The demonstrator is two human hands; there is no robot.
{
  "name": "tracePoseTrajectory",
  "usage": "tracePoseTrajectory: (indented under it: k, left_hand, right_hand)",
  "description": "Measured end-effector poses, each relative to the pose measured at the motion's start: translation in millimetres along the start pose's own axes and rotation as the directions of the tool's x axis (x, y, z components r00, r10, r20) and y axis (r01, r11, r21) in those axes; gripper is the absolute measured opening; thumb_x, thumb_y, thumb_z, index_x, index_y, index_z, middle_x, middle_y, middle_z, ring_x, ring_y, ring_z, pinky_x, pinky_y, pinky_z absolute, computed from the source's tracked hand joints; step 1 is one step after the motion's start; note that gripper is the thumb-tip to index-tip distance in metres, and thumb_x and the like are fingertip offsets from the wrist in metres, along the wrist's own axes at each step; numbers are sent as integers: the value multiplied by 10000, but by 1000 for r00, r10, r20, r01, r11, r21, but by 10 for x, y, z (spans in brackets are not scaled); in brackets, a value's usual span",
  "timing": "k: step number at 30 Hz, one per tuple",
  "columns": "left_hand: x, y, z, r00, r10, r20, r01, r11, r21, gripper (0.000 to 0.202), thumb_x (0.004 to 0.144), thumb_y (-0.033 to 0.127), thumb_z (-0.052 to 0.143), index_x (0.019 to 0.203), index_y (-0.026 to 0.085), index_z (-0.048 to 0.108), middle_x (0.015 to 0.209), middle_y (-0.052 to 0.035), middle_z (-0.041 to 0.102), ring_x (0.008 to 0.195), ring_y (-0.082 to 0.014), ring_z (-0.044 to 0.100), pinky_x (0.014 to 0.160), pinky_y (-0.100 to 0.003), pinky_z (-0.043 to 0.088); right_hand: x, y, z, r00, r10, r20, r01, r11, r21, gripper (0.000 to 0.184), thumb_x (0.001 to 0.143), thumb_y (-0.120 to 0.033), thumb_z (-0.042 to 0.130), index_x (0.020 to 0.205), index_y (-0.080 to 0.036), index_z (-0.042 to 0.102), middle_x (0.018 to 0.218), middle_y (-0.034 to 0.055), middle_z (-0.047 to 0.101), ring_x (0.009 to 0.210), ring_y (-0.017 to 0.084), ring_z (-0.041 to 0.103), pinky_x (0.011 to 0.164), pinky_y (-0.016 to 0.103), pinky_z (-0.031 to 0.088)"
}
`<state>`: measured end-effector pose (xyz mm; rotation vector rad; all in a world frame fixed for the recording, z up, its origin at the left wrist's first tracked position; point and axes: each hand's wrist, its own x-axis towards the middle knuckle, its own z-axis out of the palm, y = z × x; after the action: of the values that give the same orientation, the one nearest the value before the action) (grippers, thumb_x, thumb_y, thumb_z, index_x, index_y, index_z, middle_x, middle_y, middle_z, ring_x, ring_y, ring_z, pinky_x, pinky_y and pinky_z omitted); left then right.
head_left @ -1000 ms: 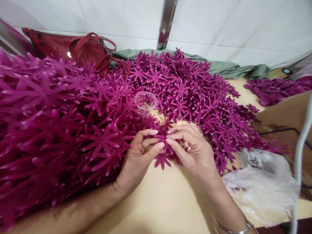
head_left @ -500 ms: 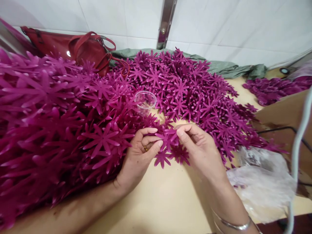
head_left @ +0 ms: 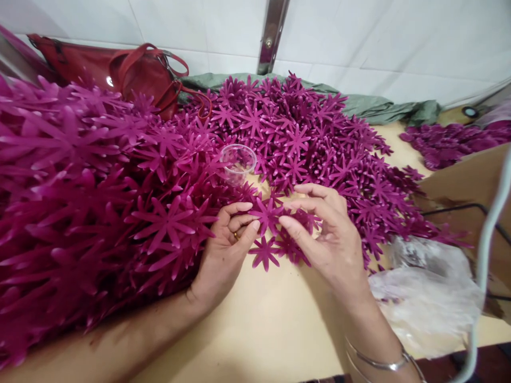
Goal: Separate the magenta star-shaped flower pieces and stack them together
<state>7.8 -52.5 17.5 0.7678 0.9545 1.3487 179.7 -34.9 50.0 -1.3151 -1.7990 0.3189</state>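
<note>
The left hand [head_left: 221, 252] has its fingers pinched on a petal of the purple flower [head_left: 266, 215]; the bloom lies just right of them, radiating, with no long axis; the right hand [head_left: 337, 242] is about as near, thumb tip beside the opposite petals; whether its fingers grip, I cannot tell.

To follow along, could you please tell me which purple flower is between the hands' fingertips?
The face-on flower at the left hand's thumb; other flowers lie below, behind or in piles.
</note>
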Motion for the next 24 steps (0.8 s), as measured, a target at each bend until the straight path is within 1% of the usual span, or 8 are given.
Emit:
tracePoseTrajectory:
  k: [3,6,8,12,17,20,22,24]
  left_hand:
    - [-5,15,3,999,-11,42,12,1000,-23,288,878,220,762,1112,221,595,916,22,752,822,-89,700,801,-188,549]
    - [-15,24,9,997,-29,72,33,998,-56,294,866,202,776,1102,216,601,927,21,766,828,-80,710,803,-173,560]
    - [-23,25,13,996,-45,82,50,997,-63,325,844,176,792,1104,212,601,940,19,769,825,-74,710,790,-161,561]
    - [-33,21,18,996,-63,64,66,997,-41,387,797,141,819,1109,206,599,962,10,762,822,-74,705,781,-158,560]
    - [-24,17,23,999,-39,32,39,999,2,371,789,142,816,1094,211,616,886,35,721,757,-61,661,725,-143,526]
    - [-12,10,17,999,-15,37,15,1000,11,326,818,181,795,1087,218,615,885,27,725,766,-82,667,731,-172,528]
    - [-7,6,9,999,-3,32,2,1000,23,300,836,199,780,1084,221,612,885,24,726,765,-90,664,738,-188,528]
    - [-6,4,1,1000,-5,25,4,999,44,302,848,200,769,1101,224,605,896,24,719,751,-85,649,730,-187,517]
  right_hand:
    - [-12,-36,53,998,-55,43,55,998,-4,126,861,-342,817,954,-285,755,1159,73,721,1179,292,621,1067,511,421]
    - [-29,-17,104,998,-19,67,15,998,65,41,890,-273,782,894,-271,740,1079,57,744,1099,263,653,1019,477,465]
    - [-37,-4,125,998,-12,66,4,993,114,50,902,-235,759,871,-262,731,1026,46,752,1060,247,671,997,456,486]
    - [-40,-3,138,997,-52,64,44,992,121,89,928,-203,716,858,-256,708,939,28,757,1012,233,685,971,438,502]
    - [-41,-34,120,993,-47,105,31,987,157,131,957,-192,668,840,-248,680,903,24,748,951,215,691,906,393,520]
    - [-51,-49,93,993,35,111,-58,975,213,142,962,-212,665,823,-236,674,885,21,729,882,194,681,845,351,520]
    - [-56,-33,72,984,154,88,-173,944,283,118,970,-251,662,854,-234,666,910,25,713,869,186,668,822,331,518]
    - [-53,12,53,963,268,28,-260,899,352,110,978,-301,654,889,-237,647,885,20,680,823,178,639,770,313,510]
